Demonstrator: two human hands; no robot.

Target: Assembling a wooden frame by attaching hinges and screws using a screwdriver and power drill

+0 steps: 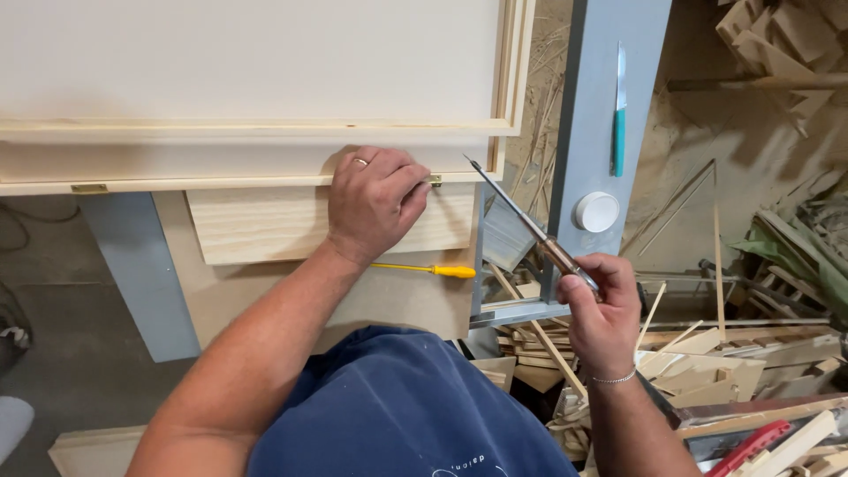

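Note:
My left hand (375, 199) is curled over the front edge of a long pale wooden frame (256, 132), fingertips at a small brass hinge (435, 180) near its right corner. My right hand (601, 305) grips a screwdriver (517, 216) with a wooden handle. Its metal shaft slants up and left, with the tip close to the frame's right corner. A second brass hinge (89, 187) sits on the frame's edge at the left. A yellow-handled screwdriver (428, 269) lies on the board below my left hand.
A grey bench beam (601, 132) carries a teal-handled knife (618, 110) and a white round lid (597, 212). A light wooden board (256, 225) lies under the frame. Heaps of wood offcuts and strips (742, 344) cover the floor at right.

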